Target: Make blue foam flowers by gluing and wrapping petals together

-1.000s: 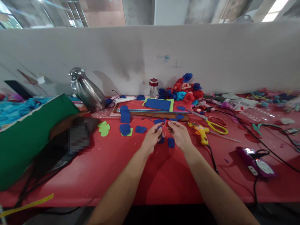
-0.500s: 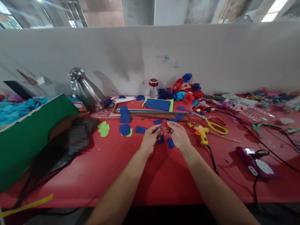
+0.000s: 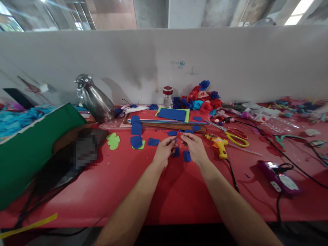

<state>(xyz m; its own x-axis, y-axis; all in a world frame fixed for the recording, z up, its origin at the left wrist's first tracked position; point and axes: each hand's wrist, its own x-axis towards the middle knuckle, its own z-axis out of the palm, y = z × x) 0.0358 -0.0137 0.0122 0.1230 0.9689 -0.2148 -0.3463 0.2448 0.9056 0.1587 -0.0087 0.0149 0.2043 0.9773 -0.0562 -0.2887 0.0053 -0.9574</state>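
In the middle of the table, my left hand [image 3: 164, 151] is closed in a pinch around a thin stick [image 3: 177, 136] that has some dark blue on it. My right hand [image 3: 196, 147] faces it, fingertips pinched close to the stick's upper end; whatever lies between them is too small to make out. Below the fingers are a blue paper piece [image 3: 187, 156] and another blue paper piece [image 3: 176, 152], flat on the red tabletop [image 3: 123, 191]. Left of my left hand lies a squarish blue piece [image 3: 153, 141]. Beyond the fingertips are several more blue cut pieces.
Right of my hands lie a yellow glue gun [image 3: 220, 146], scissors [image 3: 237, 139] and a purple power socket [image 3: 279, 179] with cables. Behind stand a red-lidded jar [image 3: 167, 97], paper flowers [image 3: 202, 99] and a metal jug [image 3: 96, 99]. A green box [image 3: 38, 150] and black bag [image 3: 64, 171] occupy the left.
My right fingertips have shifted slightly left, closer to the stick and my left fingers. A reddish tint now shows at the stick's upper end. The left hand has barely moved.
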